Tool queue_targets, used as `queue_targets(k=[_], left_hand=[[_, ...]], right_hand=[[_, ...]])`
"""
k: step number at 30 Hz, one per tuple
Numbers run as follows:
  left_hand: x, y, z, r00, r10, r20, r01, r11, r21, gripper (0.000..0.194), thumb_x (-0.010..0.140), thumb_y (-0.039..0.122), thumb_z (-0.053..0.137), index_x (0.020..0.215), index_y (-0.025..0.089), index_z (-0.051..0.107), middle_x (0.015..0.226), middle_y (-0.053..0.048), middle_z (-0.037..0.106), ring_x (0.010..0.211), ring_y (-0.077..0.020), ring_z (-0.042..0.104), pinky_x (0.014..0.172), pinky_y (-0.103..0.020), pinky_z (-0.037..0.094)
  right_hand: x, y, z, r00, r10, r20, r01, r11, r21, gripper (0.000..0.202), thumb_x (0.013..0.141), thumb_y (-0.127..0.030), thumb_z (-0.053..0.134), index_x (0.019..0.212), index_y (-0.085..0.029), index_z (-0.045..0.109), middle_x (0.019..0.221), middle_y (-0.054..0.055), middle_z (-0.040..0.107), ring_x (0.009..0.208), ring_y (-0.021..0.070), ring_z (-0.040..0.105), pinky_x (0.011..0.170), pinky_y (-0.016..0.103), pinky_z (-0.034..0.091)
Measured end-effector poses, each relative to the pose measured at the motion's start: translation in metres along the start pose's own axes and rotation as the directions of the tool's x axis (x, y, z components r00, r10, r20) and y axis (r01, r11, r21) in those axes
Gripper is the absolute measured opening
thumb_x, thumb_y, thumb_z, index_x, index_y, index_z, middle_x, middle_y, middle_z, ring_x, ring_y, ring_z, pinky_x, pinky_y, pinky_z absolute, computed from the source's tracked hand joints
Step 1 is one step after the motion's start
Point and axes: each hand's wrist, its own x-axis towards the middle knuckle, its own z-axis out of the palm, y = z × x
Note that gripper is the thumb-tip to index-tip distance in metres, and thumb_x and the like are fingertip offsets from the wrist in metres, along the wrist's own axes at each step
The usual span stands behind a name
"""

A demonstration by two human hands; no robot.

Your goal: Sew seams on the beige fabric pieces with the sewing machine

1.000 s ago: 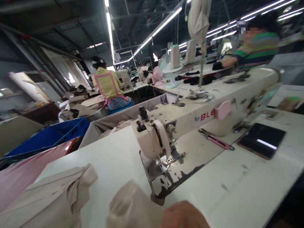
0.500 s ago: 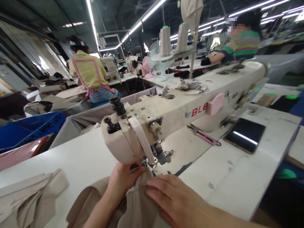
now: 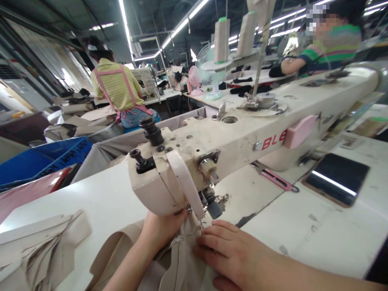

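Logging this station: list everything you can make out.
table: 1, white, foreground
sewing machine: 1, cream, centre-right
cloth at hands: count unclear, beige, below machine head
loose cloth: several, beige, table's left
snips: 1, pink-handled, left of phone
phone: 1, black, right tabletop
thread cones: 2, beige, behind machine
fans: 2, pink and pale green, beyond
bin: 1, blue, left
co-workers: 2, yellow and striped tops, background
ceiling lights: several, white, overhead
left hand: 1, bare, at the cloth
right hand: 1, bare, on the cloth

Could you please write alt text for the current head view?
A person's left hand and right hand touch beige cloth at the head of a sewing machine. Pink snips and a dark device lie at right, layered fabric at left.
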Motion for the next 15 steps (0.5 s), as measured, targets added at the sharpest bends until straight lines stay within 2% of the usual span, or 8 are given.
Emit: queue_targets(k=[5, 8, 12, 15], left_hand=[[0.006, -0.009, 0.008, 0.998, 0.007, -0.058, -0.010, 0.999, -0.051, 0.031, 0.080, 0.030, 0.053, 0.103, 0.022, 0.072, 0.111, -0.008, 0.071, 0.113, -0.0280, 0.060, 0.101, -0.042, 0.042], [0.006, -0.009, 0.008, 0.997, 0.029, -0.076, -0.036, 0.996, -0.086, 0.032, 0.079, 0.029, 0.053, 0.104, 0.025, 0.072, 0.112, -0.004, 0.071, 0.115, -0.0264, 0.059, 0.103, -0.040, 0.041], [0.005, -0.011, 0.009, 0.993, 0.028, -0.114, -0.041, 0.993, -0.113, 0.036, 0.080, 0.032, 0.051, 0.111, 0.024, 0.069, 0.119, -0.005, 0.067, 0.120, -0.0269, 0.055, 0.104, -0.041, 0.040], [0.005, -0.015, 0.014, 0.994, 0.021, -0.109, -0.036, 0.989, -0.140, 0.034, 0.078, 0.037, 0.054, 0.102, 0.023, 0.073, 0.111, -0.005, 0.071, 0.114, -0.0290, 0.059, 0.099, -0.041, 0.045]], right_hand=[[0.000, 0.008, 0.006, 0.997, -0.041, -0.065, 0.041, 0.999, -0.013, 0.045, 0.091, -0.029, 0.057, 0.132, -0.011, 0.051, 0.132, 0.015, 0.055, 0.126, 0.0273, 0.046, 0.112, 0.044, 0.030], [0.002, 0.014, 0.019, 0.978, -0.116, -0.171, 0.104, 0.991, -0.081, 0.037, 0.094, -0.026, 0.048, 0.126, -0.010, 0.056, 0.124, 0.014, 0.061, 0.119, 0.0271, 0.053, 0.109, 0.042, 0.037], [0.004, 0.013, 0.025, 0.934, -0.158, -0.320, 0.123, 0.984, -0.128, 0.030, 0.093, -0.019, 0.046, 0.117, -0.009, 0.060, 0.113, 0.013, 0.067, 0.108, 0.0261, 0.059, 0.102, 0.035, 0.045], [0.004, 0.012, 0.018, 0.948, -0.165, -0.272, 0.145, 0.985, -0.091, 0.030, 0.093, -0.016, 0.044, 0.116, -0.009, 0.061, 0.112, 0.013, 0.067, 0.107, 0.0260, 0.059, 0.101, 0.034, 0.045]])
